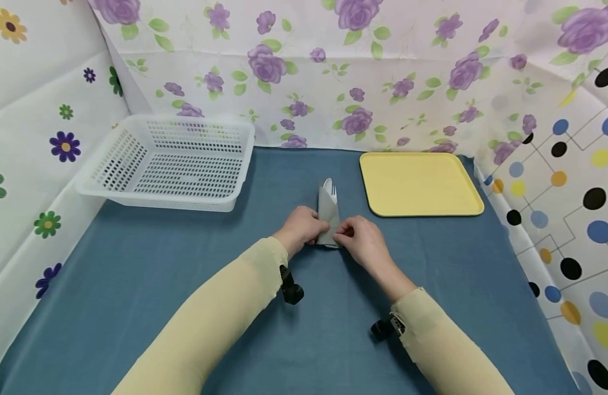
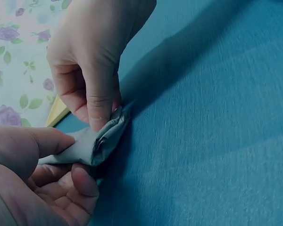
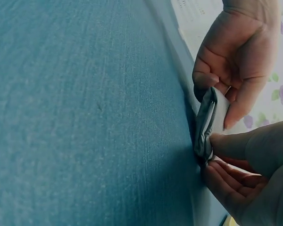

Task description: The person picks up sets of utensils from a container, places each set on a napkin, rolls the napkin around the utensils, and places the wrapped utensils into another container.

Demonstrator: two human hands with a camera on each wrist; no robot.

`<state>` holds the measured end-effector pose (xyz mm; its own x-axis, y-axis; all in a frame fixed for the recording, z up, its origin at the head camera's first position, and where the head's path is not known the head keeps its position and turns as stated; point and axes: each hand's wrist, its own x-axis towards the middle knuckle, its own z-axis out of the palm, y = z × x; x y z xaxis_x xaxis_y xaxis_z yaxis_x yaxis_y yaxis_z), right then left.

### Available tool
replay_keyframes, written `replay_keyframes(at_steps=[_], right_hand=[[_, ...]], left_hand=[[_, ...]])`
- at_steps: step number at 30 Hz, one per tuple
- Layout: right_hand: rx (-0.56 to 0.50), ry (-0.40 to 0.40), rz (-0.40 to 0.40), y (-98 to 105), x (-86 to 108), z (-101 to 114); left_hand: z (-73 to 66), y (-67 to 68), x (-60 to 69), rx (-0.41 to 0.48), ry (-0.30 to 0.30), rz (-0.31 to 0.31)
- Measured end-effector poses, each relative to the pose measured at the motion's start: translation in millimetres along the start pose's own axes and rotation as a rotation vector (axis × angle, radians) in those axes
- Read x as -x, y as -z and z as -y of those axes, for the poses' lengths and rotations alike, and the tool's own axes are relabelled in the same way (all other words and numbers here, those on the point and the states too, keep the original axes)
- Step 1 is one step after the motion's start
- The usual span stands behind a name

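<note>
A grey napkin [image 1: 327,214] is wrapped into a narrow pouch around a spoon [image 1: 328,185] and a fork [image 1: 334,192], whose ends stick out at the far end. My left hand [image 1: 302,226] grips the pouch's left side, thumb on top and fingers beneath. On the other side my right hand [image 1: 363,241] pinches the lower right edge between thumb and fingers. In the left wrist view the napkin's folded lower end [image 2: 108,136] shows several layers. The right wrist view shows both hands holding the napkin [image 3: 212,120] just above the cloth.
A white perforated plastic basket [image 1: 190,203] stands at the back left. At the back right lies a yellow rectangular tray [image 1: 422,184]. A blue cloth [image 1: 304,340] covers the table, and flower-patterned sheets [image 1: 304,71] hang behind it.
</note>
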<state>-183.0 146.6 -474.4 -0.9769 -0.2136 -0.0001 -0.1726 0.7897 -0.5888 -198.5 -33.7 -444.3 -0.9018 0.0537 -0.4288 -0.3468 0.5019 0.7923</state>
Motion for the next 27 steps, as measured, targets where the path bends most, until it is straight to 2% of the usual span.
replay_keyframes(at_steps=[6, 11, 22, 27], right_hand=[[-0.037, -0.012, -0.009, 1, 2.3, -2], [-0.110, -0.007, -0.025, 1, 7.1, -5], [-0.232, -0.016, -0.069, 14, 16.6, 1], [-0.255, -0.034, -0.062, 22, 17.9, 5]], left_hand=[[-1.3, -5.4, 3.6, 0.052, 0.011, -0.008], [1.7, -7.2, 7.9, 0.132, -0.021, 0.006], [14.2, 1.3, 3.1, 0.470, -0.063, 0.135], [20.3, 2.1, 2.8, 0.559, -0.103, 0.192]])
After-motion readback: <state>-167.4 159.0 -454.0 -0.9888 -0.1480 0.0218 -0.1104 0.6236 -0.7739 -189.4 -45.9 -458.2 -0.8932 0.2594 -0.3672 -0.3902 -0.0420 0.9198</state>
